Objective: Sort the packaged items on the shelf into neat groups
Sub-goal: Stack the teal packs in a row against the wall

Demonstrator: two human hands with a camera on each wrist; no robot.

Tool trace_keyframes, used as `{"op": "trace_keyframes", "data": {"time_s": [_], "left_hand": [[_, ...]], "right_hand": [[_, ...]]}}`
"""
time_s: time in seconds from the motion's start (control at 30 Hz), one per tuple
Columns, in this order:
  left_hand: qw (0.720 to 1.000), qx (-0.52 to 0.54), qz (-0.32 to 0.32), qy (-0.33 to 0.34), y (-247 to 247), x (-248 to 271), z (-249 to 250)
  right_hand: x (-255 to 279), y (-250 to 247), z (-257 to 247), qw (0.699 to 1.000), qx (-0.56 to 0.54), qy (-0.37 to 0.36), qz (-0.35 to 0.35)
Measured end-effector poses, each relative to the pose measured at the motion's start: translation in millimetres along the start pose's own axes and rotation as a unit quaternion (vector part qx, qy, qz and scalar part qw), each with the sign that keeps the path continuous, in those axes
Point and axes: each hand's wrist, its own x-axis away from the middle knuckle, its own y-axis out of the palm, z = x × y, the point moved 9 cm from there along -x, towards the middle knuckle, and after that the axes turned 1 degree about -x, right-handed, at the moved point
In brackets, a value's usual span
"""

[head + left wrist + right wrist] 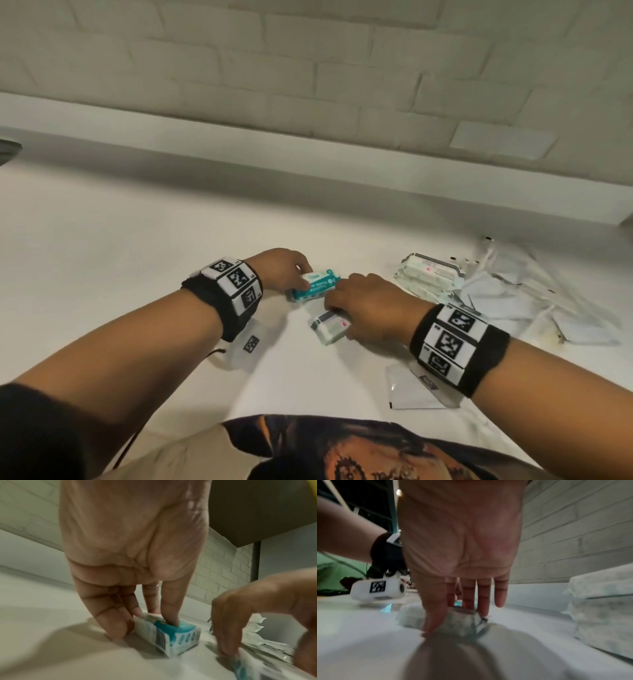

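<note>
On the white shelf (pixel 137 257), a teal wipes pack (pixel 315 284) lies at the centre. My left hand (pixel 303 277) pinches its left end; in the left wrist view the thumb (pixel 171 615) presses its top and the fingers (pixel 116 622) hold its far side, gripping the pack (pixel 178 637). Just in front lies a pale white-green pack (pixel 330 327). My right hand (pixel 337 310) grips it, thumb (pixel 433 615) on one side and fingers (pixel 471 601) on the other side of the pack (pixel 458 623). Both packs touch the shelf.
A stack of pale packs (pixel 428 277) stands to the right, close to my right hand, and shows large in the right wrist view (pixel 599 608). Flat white sachets (pixel 513 298) lie scattered beyond it, and one sachet (pixel 411 387) lies under my right wrist. A brick wall (pixel 308 68) backs the shelf.
</note>
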Motion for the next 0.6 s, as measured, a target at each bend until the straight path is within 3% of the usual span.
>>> {"op": "trace_keyframes", "data": {"time_s": [0.07,0.17,0.27,0.4,0.5,0.6], "left_hand": [[1.0,0.003,-0.003,0.005,1,1,0],[1.0,0.009,-0.014,0.023,7,2,1],[0.999,0.008,-0.021,0.039,11,2,5],[0.999,-0.004,-0.014,0.043,9,1,9],[0.999,0.005,-0.014,0.038,8,2,9],[0.999,0.011,-0.01,0.032,5,5,11]], "right_hand": [[4,6,8,0.998,-0.03,0.028,-0.052],[14,11,26,0.971,-0.144,0.093,-0.164],[17,3,58,0.97,-0.101,0.174,-0.132],[21,-5,76,0.97,-0.102,0.209,-0.066],[27,-2,58,0.968,-0.151,0.187,-0.071],[29,9,36,0.982,-0.071,0.149,-0.096]]}}
